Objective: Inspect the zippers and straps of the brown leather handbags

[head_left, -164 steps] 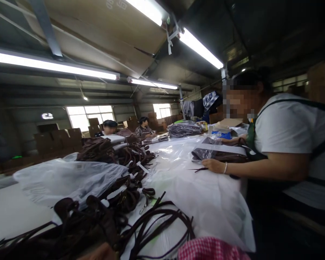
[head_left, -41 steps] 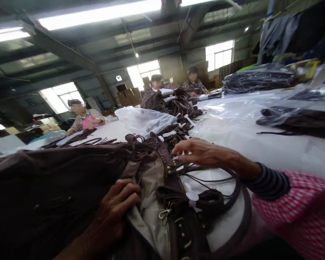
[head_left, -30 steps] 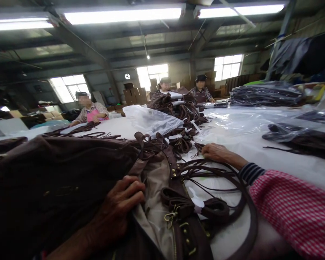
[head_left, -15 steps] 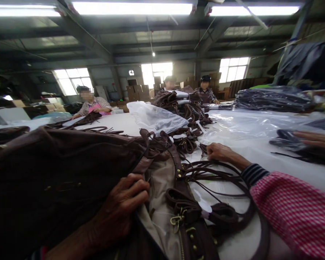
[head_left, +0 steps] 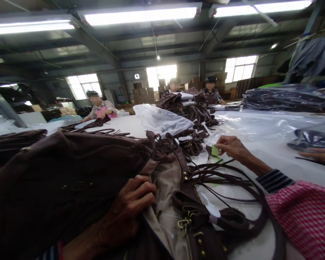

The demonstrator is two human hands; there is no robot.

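Observation:
A large dark brown bag (head_left: 78, 159) lies at the lower left, its zippered mouth spread to show a beige lining (head_left: 166, 187). My left hand (head_left: 128, 204) is closed on the near edge of that mouth, fingers curled over it. Further off, my right hand (head_left: 231, 148) pinches a small green slip (head_left: 215, 150) between thumb and fingers, just above the table. A rolled brown strap (head_left: 230, 216) with a white paper band and a gold clasp (head_left: 184, 224) rests by the bag's right side. Long loose brown straps loop below my right hand.
Ahead stands a heap of brown bags and straps (head_left: 178, 101), with a clear plastic bag (head_left: 162, 119) beside it. Plastic-wrapped dark goods (head_left: 287, 99) are stacked at right. Another person's hand (head_left: 319, 156) reaches in at the right edge. Several co-workers are across the table.
My right hand has drawn back toward me from beside the straps, and the green slip now shows in its fingers. My left hand stays on the bag's edge. The view has shifted slightly.

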